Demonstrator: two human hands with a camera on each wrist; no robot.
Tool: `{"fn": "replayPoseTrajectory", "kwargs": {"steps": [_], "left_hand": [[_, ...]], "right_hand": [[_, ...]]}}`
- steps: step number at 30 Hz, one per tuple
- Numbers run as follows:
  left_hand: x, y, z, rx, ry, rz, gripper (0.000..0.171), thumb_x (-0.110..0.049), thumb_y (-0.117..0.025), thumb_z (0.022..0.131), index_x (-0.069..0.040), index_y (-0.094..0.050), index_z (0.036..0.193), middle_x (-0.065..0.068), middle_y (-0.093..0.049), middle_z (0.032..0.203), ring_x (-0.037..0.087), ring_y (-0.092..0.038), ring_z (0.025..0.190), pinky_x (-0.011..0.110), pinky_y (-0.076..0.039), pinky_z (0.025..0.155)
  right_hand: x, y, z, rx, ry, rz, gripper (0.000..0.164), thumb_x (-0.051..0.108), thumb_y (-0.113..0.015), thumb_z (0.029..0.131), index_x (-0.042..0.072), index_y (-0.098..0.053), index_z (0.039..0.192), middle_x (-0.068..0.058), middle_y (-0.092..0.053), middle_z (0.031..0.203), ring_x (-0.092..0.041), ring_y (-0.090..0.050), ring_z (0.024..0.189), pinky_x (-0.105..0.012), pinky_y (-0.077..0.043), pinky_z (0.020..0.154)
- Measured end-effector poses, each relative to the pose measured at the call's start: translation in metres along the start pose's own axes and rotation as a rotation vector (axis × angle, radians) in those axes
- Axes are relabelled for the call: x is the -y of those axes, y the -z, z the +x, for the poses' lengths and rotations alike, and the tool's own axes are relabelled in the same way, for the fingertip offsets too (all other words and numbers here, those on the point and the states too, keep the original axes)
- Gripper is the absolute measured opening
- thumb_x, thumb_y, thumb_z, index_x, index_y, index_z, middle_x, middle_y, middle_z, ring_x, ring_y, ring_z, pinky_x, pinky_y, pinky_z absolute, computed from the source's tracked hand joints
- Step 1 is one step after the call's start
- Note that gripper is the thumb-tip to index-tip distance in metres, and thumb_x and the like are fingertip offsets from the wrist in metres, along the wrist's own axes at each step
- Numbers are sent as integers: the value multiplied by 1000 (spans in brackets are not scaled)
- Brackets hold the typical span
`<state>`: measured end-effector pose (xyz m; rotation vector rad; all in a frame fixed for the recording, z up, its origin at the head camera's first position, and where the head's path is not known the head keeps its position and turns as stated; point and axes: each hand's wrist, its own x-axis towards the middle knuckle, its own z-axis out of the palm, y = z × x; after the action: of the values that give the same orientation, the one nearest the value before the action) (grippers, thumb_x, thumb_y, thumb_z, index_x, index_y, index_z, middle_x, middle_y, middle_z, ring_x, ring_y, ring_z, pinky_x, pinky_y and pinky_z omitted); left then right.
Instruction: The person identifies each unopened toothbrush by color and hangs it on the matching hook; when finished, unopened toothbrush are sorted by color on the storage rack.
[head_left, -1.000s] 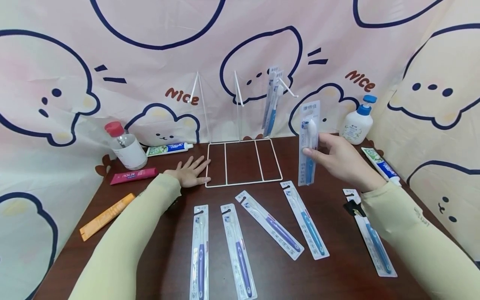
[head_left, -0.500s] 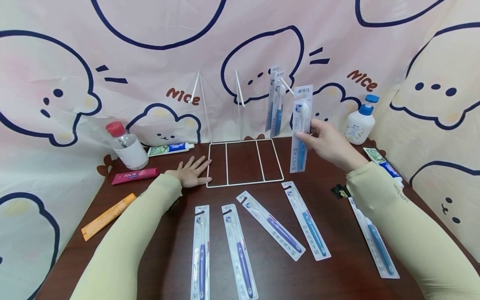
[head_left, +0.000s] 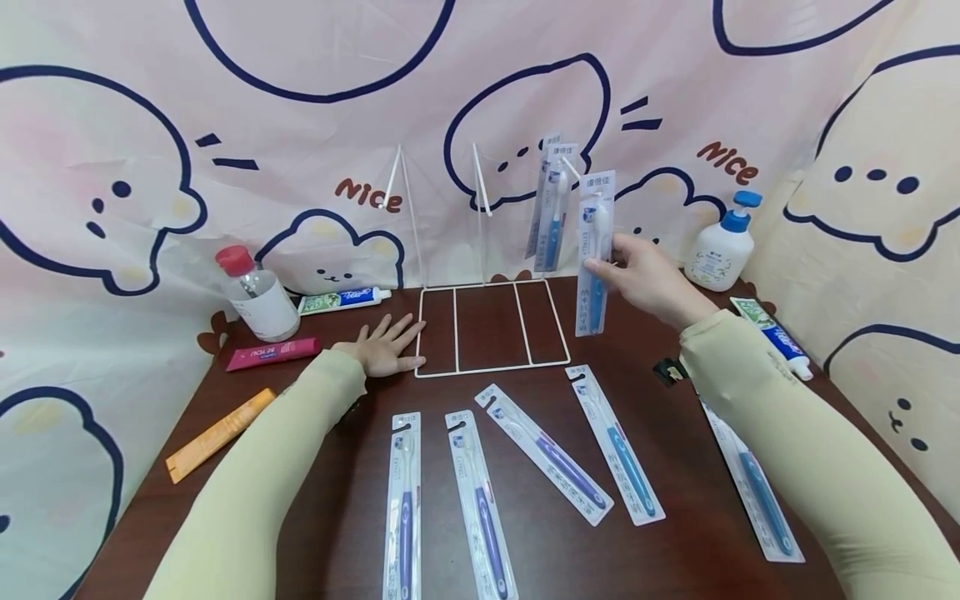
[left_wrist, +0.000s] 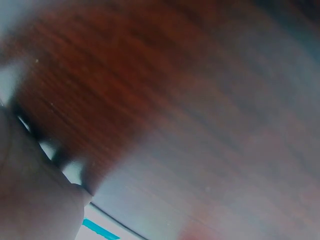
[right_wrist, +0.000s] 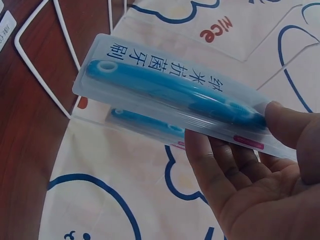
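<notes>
My right hand point(head_left: 651, 279) pinches a packaged blue toothbrush point(head_left: 595, 258) by its edge, thumb in front, and holds it upright near the right hook of a white wire rack point(head_left: 491, 369). Two packaged blue toothbrushes point(head_left: 553, 212) hang on that hook, just left of the held pack. In the right wrist view, the held toothbrush point(right_wrist: 170, 92) shows its blue handle through clear plastic, with a hanging pack partly hidden behind it. My left hand point(head_left: 386, 346) lies spread on the table, its fingers at the rack base's left side.
Purple packaged toothbrushes point(head_left: 487, 525) and blue ones point(head_left: 626, 467) lie on the table point(head_left: 330, 508) in front. At left are a red-capped bottle point(head_left: 262, 304), a pink tube point(head_left: 273, 354) and an orange tube point(head_left: 220, 435). A pump bottle point(head_left: 720, 250) and toothpaste point(head_left: 772, 337) stand and lie right.
My right hand has moved up and left with the packaged toothbrush, bringing it close to the right hook and the hanging packs. My left hand has stayed at the rack base.
</notes>
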<state>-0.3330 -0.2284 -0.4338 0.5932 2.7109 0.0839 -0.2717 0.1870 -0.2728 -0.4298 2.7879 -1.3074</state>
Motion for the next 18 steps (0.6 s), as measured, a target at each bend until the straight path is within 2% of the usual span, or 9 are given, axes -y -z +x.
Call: {"fn": "replayPoseTrajectory", "kwargs": {"steps": [4, 11, 18], "left_hand": [[0, -1, 0, -12, -20, -32, 82, -71, -29, 85, -28, 2, 148, 5, 7, 154, 39, 10, 136, 66, 4, 98], [0, -1, 1, 18, 15, 13, 83, -75, -24, 83, -32, 6, 147, 0, 10, 153, 34, 10, 137, 63, 3, 101], [4, -3, 5, 15, 14, -3, 83, -75, -27, 82, -33, 3, 147, -1, 10, 153, 34, 10, 137, 63, 1, 101]], "right_hand": [[-4, -1, 12, 8, 5, -15, 57, 42, -51, 91, 19, -37, 141, -8, -48, 132, -27, -52, 111, -48, -45, 86], [-8, -1, 38, 45, -22, -62, 58, 42, -47, 93, 19, -31, 144, -9, -44, 137, -29, -48, 118, -49, -41, 91], [-8, 0, 60, 67, -35, -64, 58, 39, -45, 95, 17, -28, 145, -11, -44, 137, -29, -50, 116, -48, -42, 89]]}}
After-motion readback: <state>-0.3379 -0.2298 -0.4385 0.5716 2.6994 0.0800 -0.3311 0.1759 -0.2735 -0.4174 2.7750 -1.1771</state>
